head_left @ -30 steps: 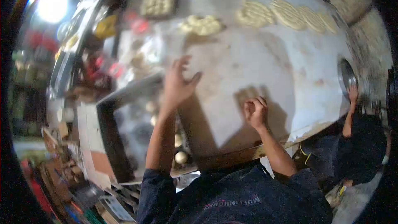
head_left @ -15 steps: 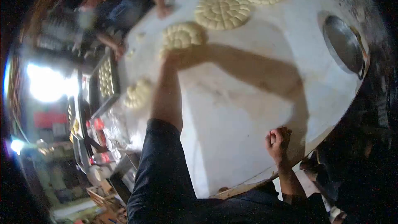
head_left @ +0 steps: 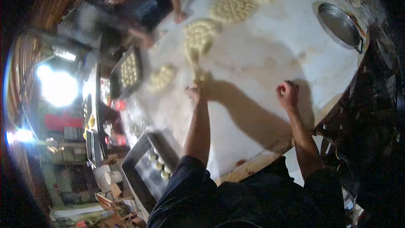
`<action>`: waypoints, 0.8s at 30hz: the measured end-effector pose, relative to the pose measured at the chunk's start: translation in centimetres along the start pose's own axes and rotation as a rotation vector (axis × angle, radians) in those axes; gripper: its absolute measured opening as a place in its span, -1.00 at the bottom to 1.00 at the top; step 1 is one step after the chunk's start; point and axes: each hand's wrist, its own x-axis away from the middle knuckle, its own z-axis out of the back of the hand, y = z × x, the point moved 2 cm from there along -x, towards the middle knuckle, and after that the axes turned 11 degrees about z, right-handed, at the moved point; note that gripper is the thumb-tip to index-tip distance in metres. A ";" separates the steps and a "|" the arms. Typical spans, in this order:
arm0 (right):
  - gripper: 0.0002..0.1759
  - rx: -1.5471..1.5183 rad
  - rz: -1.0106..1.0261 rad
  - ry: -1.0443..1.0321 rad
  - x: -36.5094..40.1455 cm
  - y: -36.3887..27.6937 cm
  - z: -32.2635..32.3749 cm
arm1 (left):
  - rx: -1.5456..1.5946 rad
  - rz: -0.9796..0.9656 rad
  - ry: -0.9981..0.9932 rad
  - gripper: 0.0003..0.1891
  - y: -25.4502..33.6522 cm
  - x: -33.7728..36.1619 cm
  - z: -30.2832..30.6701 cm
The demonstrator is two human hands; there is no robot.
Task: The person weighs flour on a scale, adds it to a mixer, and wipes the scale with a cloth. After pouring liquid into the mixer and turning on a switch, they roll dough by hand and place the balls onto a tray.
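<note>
My left hand (head_left: 195, 92) is low over the table, blurred by motion, with a small piece of dough (head_left: 201, 77) at its fingertips. Just beyond it lies a round slab of dough (head_left: 200, 36) cut into many pieces, its near side broken away. A smaller cluster of cut dough (head_left: 161, 77) is to the left of that slab. My right hand (head_left: 287, 94) is held above the table at the right, fingers curled closed; whatever they may hold is hidden.
More cut dough rounds (head_left: 233, 7) run along the far side of the white table (head_left: 253, 114). A metal pan (head_left: 340, 25) sits far right. Trays with dough balls, one tray (head_left: 129, 68) and a nearer tray (head_left: 139, 164), stand left. A co-worker (head_left: 147, 4) leans over the far left edge.
My left hand has drawn back toward me from the nearest dough round, with a dough piece at its fingers. My right hand has moved forward over the table. The view has shifted.
</note>
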 end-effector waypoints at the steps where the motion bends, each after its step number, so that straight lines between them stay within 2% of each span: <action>1: -0.80 -0.001 0.017 -0.015 0.4 -0.5 0.0 | 0.091 0.024 -0.055 -0.31 -1.5 2.3 2.1; 2: -0.81 -0.014 0.014 -0.047 0.5 -1.1 -0.1 | 0.181 0.051 -0.108 -0.37 -2.9 4.6 4.2; 3: -0.81 -0.025 0.008 -0.082 1.4 -1.7 -0.3 | 0.542 0.125 -0.414 -0.43 -3.0 8.2 7.2; 4: -0.84 -0.232 -0.045 -0.123 3.7 -0.7 -2.8 | 0.907 0.185 -0.720 -0.48 -2.5 12.1 10.6; 5: -0.84 -0.215 0.138 -0.103 6.3 -1.8 -5.1 | 0.999 0.246 -0.863 -0.51 -3.8 14.1 12.7; 6: -0.81 -0.349 0.077 -0.222 9.1 -4.0 -6.2 | 1.081 0.323 -1.003 -0.54 -5.3 16.0 14.8; 7: -0.78 -0.547 -0.085 -0.328 12.1 -7.1 -7.6 | 1.143 0.412 -1.136 -0.57 -6.6 17.9 16.9; 8: -0.74 -0.737 -0.284 -0.353 15.3 -10.5 -9.2 | 1.140 0.429 -1.155 -0.59 -6.9 20.1 19.2; 9: -0.70 -0.857 -0.381 -0.332 17.8 -14.5 -10.3 | 1.138 0.452 -1.171 -0.60 -7.7 21.6 20.9; 10: -0.70 -0.742 -0.176 -0.446 17.7 -18.5 -8.9 | 1.150 0.472 -1.159 -0.60 -8.8 22.4 21.7; 11: -0.67 -0.631 0.036 -0.521 17.6 -22.7 -7.3 | 1.067 0.293 -1.104 -0.63 -9.6 22.9 22.5; 12: -0.65 -0.810 -0.204 -0.342 16.9 -26.1 -5.9 | 0.974 0.115 -1.042 -0.66 -10.2 23.0 23.3; 13: -0.62 -0.972 -0.451 -0.151 16.8 -27.5 -5.5 | 0.978 0.135 -1.024 -0.66 -10.4 22.6 24.3; 14: -0.62 -0.824 -0.345 -0.120 17.1 -27.0 -6.5 | 0.704 0.074 -0.925 -0.68 -10.3 21.6 25.7; 15: -0.61 -0.676 -0.235 -0.087 17.6 -25.7 -7.9 | 0.571 0.053 -0.872 -0.69 -10.8 20.7 26.5; 16: -0.48 -0.923 -0.406 -0.162 18.4 -24.2 -9.5 | 0.437 0.035 -0.821 -0.70 -11.4 19.9 27.3; 17: -0.48 -0.912 -0.407 -0.177 18.2 -24.0 -8.3 | 0.521 -0.234 -0.681 -0.71 -11.7 19.0 27.9; 18: -0.46 -0.999 -0.511 -0.249 17.3 -24.2 -6.6 | 0.593 -0.504 -0.526 -0.72 -11.4 18.8 28.1; 19: -0.43 -1.087 -0.615 -0.316 16.4 -24.0 -5.7 | 0.600 -0.500 -0.522 -0.72 -11.4 19.1 27.6; 21: -0.46 -0.990 -0.579 -0.306 15.4 -21.0 -5.2 | 0.751 -0.414 -0.387 -0.74 -11.7 19.7 27.5; 22: -0.48 -0.959 -0.585 -0.105 15.1 -19.0 -5.1 | 0.741 -0.411 -0.393 -0.74 -12.4 19.5 27.2; 23: -0.50 -0.918 -0.593 0.096 14.7 -16.8 -4.6 | 0.656 -0.289 -0.291 -0.75 -14.0 18.6 26.7; 24: -0.52 -0.848 -0.595 0.157 13.4 -14.9 -3.1 | 0.566 -0.168 -0.189 -0.75 -15.2 18.1 26.6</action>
